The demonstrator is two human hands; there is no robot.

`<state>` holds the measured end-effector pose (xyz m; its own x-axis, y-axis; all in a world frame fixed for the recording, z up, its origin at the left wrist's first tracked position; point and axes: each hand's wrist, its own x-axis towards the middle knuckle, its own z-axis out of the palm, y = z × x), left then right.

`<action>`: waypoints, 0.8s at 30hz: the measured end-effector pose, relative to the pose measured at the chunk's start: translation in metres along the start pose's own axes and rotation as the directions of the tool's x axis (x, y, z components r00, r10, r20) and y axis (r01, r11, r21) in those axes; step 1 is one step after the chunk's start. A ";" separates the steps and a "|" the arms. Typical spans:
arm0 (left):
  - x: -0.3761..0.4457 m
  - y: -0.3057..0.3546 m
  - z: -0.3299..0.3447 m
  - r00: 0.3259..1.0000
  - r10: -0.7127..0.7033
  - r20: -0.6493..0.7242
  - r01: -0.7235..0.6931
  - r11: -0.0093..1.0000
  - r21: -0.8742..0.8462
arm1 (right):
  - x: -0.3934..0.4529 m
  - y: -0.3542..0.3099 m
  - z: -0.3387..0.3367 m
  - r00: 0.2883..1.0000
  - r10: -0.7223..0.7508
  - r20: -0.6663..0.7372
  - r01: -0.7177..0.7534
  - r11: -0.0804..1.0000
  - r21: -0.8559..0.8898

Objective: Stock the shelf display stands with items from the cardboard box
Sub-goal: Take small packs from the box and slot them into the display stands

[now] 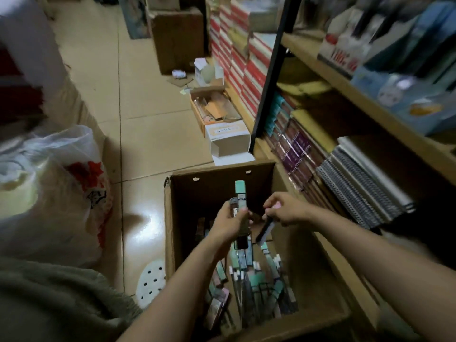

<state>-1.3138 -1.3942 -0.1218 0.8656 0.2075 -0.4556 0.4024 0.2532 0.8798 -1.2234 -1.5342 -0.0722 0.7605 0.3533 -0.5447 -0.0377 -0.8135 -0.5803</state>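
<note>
An open cardboard box [169,230] stands on the floor below me, with several slim mint, pink and grey packs [256,285] lying in its bottom. My left hand [228,224] grips a small bunch of these packs [239,193] upright over the box; a mint-topped one sticks out highest. My right hand [283,211] is just to the right of it, pinching a dark slim pack [265,232] that hangs tilted down, with something pink showing at the fingertips. The wooden shelf unit [345,85] rises to the right of the box.
Spiral notebooks [362,191] and purple books [296,154] fill the lowest shelf beside the box. A white plastic bag [51,188] sits to the left. A white perforated disc [151,282] lies on the tiled floor. Small boxes [229,139] and red-white stacks [237,58] stand further along the aisle.
</note>
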 end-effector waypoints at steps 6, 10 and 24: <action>-0.011 0.115 0.011 0.920 0.160 0.357 -0.258 0.934 0.248 | -0.095 -0.054 -0.099 0.910 -0.251 -0.329 0.232 0.968 -0.096; -0.019 0.163 0.022 0.874 0.214 0.437 -0.362 0.886 0.290 | -0.140 -0.060 -0.130 0.857 -0.262 -0.443 0.363 0.918 0.160; -0.012 0.204 0.080 0.768 0.169 0.617 -0.338 0.926 0.167 | -0.150 -0.030 -0.153 0.655 -0.223 -0.722 0.443 0.888 0.127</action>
<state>-1.2180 -1.4207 0.0736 0.9172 -0.3807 -0.1174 0.1294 0.0062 0.9916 -1.2369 -1.6335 0.1197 0.9745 0.0794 0.2097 0.2206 -0.5068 -0.8333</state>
